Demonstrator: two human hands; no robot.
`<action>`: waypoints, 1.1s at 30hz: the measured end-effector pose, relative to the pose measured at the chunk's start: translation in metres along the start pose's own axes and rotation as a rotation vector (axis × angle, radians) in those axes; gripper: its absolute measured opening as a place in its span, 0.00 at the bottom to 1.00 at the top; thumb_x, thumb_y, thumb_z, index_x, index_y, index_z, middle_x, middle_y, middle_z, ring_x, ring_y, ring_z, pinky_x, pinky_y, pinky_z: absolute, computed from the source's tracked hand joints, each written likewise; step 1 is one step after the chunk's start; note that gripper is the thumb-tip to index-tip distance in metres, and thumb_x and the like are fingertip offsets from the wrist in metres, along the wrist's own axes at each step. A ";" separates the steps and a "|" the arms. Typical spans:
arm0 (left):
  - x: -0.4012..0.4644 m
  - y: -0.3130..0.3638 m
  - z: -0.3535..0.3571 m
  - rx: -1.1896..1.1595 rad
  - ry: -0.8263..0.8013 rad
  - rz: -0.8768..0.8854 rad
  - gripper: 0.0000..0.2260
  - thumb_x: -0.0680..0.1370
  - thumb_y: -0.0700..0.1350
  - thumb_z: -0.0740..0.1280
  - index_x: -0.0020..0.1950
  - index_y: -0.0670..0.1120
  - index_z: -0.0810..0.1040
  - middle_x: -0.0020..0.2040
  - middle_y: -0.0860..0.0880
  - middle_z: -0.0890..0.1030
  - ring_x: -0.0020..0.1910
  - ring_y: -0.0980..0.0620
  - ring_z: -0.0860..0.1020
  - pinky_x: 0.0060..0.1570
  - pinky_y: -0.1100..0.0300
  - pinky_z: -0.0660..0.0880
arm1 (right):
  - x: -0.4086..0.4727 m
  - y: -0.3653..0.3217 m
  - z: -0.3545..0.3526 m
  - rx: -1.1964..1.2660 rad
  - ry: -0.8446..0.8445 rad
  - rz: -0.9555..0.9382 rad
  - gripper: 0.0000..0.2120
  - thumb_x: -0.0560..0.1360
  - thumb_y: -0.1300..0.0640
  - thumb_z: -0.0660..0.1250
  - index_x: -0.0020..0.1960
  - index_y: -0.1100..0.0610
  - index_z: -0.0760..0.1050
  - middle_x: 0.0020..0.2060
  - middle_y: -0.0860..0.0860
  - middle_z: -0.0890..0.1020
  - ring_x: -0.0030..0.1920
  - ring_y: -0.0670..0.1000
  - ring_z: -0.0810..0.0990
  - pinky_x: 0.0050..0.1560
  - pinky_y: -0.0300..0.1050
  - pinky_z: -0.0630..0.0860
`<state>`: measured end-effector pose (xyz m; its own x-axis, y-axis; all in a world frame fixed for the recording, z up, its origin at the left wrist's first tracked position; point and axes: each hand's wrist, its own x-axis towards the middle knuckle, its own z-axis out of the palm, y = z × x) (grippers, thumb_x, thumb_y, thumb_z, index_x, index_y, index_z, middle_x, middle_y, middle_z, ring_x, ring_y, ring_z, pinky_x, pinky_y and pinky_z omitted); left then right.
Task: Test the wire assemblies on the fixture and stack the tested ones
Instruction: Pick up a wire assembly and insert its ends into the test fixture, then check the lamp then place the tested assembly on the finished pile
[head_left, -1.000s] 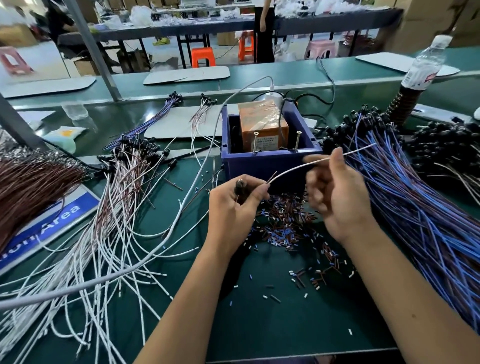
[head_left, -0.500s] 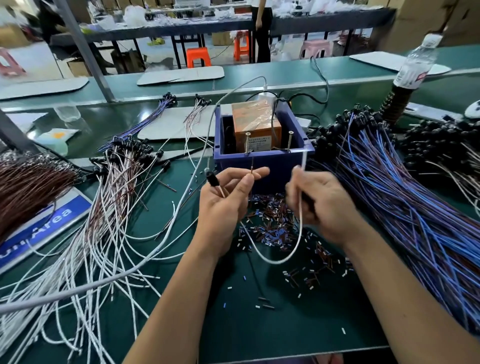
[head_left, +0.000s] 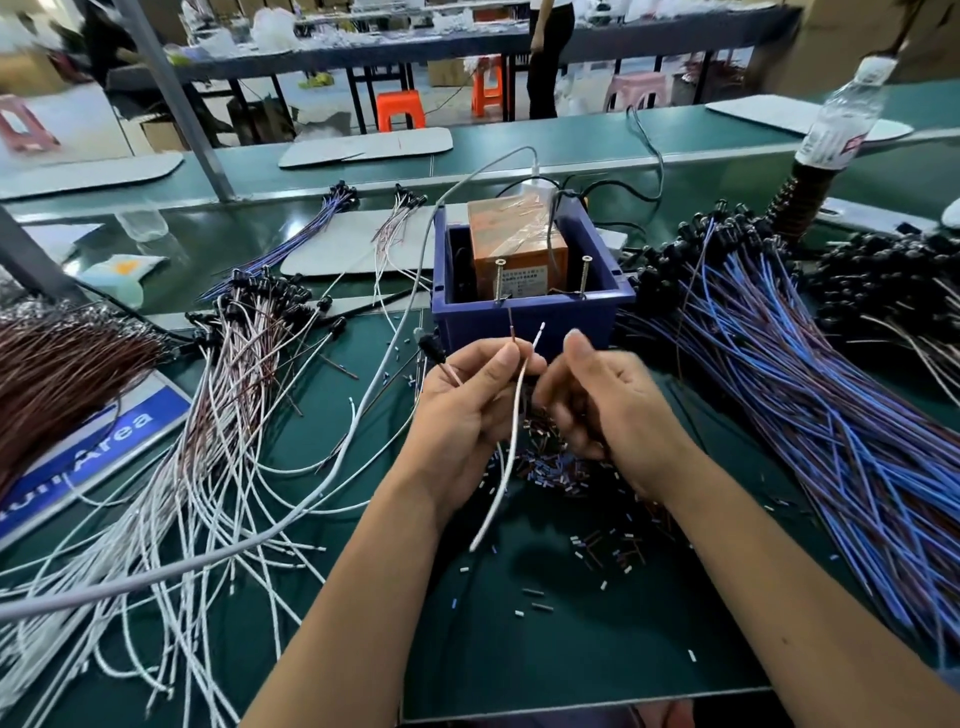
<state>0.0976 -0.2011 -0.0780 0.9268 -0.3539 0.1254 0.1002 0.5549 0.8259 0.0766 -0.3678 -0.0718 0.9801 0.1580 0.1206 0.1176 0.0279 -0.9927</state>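
Loose bits: cut sleeve scraps (head_left: 566, 478) litter the counter (head_left: 519, 649) nearest me, under and between my wrists.
Left hand (head_left: 467, 410): fingers curled round one wire (head_left: 511, 441); thumb and forefinger pinch it just below the tips. Black cap end sticks out left of the knuckles; white tail hangs down toward me.
Right hand (head_left: 602, 400): fingers curled, thumb up, touching the left hand. Looks like it pinches the white lead, but can't tell for sure, contact point's hidden.
Change: both bare tips, brown and white, now stand upright side by side just below the blue box (head_left: 530, 319). Half a sec ago the white lead looped low between my hands; a sec ago it was stretched out to the right.
Meaning: I'd say tips are lined up for the two screws (head_left: 500, 280) on the box's front edge, so probe step is next, not yet touching.
Tested pile: white-and-brown wires (head_left: 223, 415) spread left on counter.
Untested: blue bundle (head_left: 805, 415) right.
Far: bottle (head_left: 841, 119) back right.
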 end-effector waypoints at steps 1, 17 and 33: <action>0.001 0.000 0.000 -0.021 -0.002 -0.018 0.05 0.77 0.43 0.70 0.48 0.44 0.85 0.41 0.47 0.84 0.22 0.62 0.69 0.23 0.71 0.68 | 0.002 0.000 -0.002 0.065 0.060 -0.006 0.27 0.83 0.37 0.60 0.46 0.60 0.81 0.30 0.53 0.75 0.26 0.48 0.69 0.23 0.38 0.62; 0.000 0.001 0.001 0.027 0.006 0.016 0.05 0.77 0.44 0.71 0.46 0.44 0.84 0.39 0.47 0.80 0.24 0.62 0.65 0.22 0.71 0.62 | 0.007 -0.003 -0.016 0.241 0.385 -0.086 0.10 0.83 0.55 0.68 0.45 0.59 0.77 0.31 0.50 0.75 0.25 0.45 0.67 0.20 0.37 0.61; 0.008 -0.008 0.008 0.818 0.599 0.922 0.03 0.81 0.41 0.71 0.50 0.43 0.84 0.45 0.48 0.85 0.44 0.49 0.83 0.43 0.58 0.76 | 0.000 0.002 0.004 -0.055 0.281 -0.320 0.07 0.81 0.61 0.70 0.46 0.62 0.81 0.31 0.55 0.81 0.25 0.51 0.74 0.26 0.40 0.70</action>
<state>0.1012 -0.2148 -0.0793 0.5747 0.3909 0.7189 -0.6788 -0.2630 0.6856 0.0758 -0.3643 -0.0733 0.8975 -0.1248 0.4230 0.4236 -0.0225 -0.9055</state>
